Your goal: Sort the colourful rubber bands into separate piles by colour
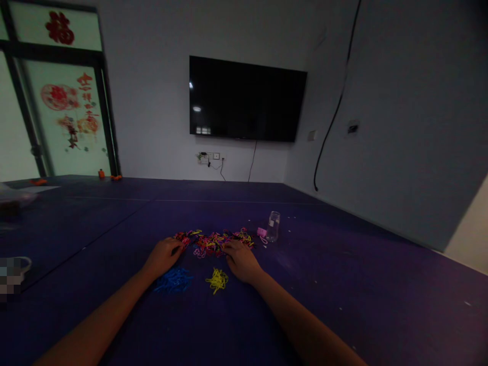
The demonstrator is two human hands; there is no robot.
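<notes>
A heap of mixed coloured elastic bands (213,241) lies on the dark purple table (343,284). My left hand (164,255) rests at the heap's left edge with its fingers curled, and what they pinch is too small to see. My right hand (240,259) sits at the heap's near right side, fingers bent down onto the bands. Between my forearms lie two sorted piles: a blue pile (174,280) under my left wrist and a yellow pile (217,279) beside my right wrist.
A small clear bottle (273,226) stands right of the heap, with a pink lid (262,233) beside it. A black wall screen (246,99) hangs ahead. Glass doors (64,117) with red decorations are at the far left. Clutter sits on the table's left edge (13,198).
</notes>
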